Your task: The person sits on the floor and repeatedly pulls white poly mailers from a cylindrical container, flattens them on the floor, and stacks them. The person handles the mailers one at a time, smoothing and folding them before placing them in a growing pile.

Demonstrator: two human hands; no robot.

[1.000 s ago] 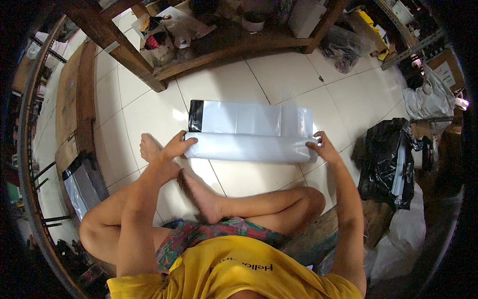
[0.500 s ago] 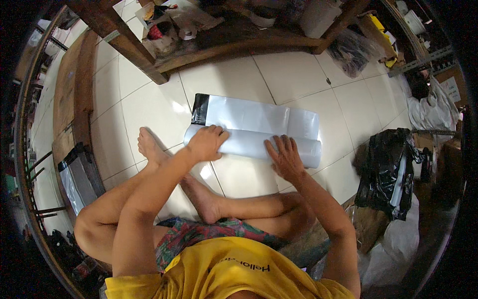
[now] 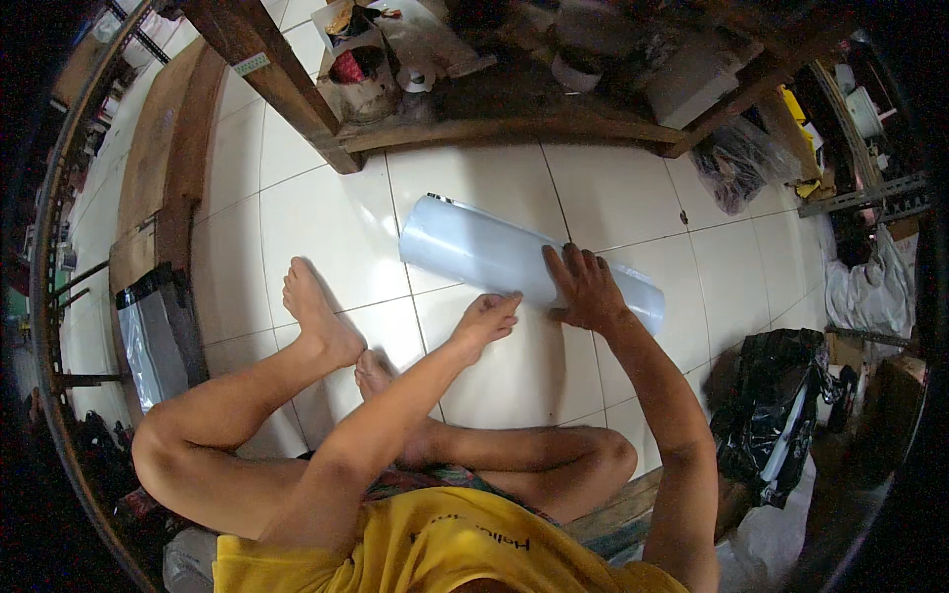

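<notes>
A pale grey-white plastic roll point(image 3: 474, 242), seemingly of plastic mailing bags, lies slantwise on the tiled floor in front of me, its left end farther away than its right. A thin dark strip shows along its far left edge. My right hand point(image 3: 585, 285) rests on the roll right of its middle, palm down, fingers extended. At the roll's near side is my left hand point(image 3: 487, 321), its fingers curled in and nothing visible inside them. Its fingertips meet the roll's near edge in the picture; whether they touch it, I cannot tell.
Beyond the roll stands a wooden bench point(image 3: 514, 124) with containers on its lower shelf. A wooden block point(image 3: 163, 148) lies at left, grey-and-black plastic bags point(image 3: 158, 336) beside it. A black plastic bag point(image 3: 771, 405) sits at right. My bare foot point(image 3: 321, 316) is near the roll.
The loose flat sheet with its black end has been wound onto the roll. The roll has turned, its right end now nearer me. My left hand has come off its left part and moved nearer me.
</notes>
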